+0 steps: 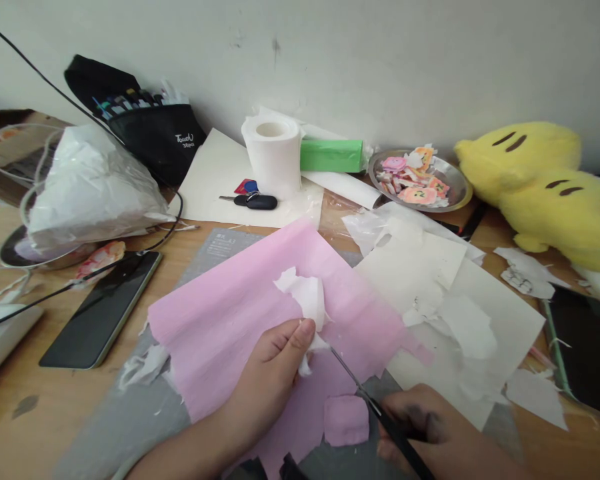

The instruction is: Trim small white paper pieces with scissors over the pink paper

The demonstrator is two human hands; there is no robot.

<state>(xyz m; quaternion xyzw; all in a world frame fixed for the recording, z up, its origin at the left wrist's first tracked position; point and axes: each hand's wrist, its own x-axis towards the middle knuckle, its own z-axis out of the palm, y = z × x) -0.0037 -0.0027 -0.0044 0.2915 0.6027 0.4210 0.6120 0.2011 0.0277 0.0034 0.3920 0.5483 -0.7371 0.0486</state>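
Conceivably, L hand, pinching white paper v. near tips of scissors gripped by R hand, gets nicked if blades slip, w/ pink sheet snagged too.

From my end I had a single head-worn camera, looking forward and down over the wooden table from the wearer's own side. It faced the pale wall at twelve o'clock. The wearer's hands sat near the lens, the left hand toward six o'clock, the right hand toward five. My view spanned from the plastic bag past nine to the yellow plush before three.
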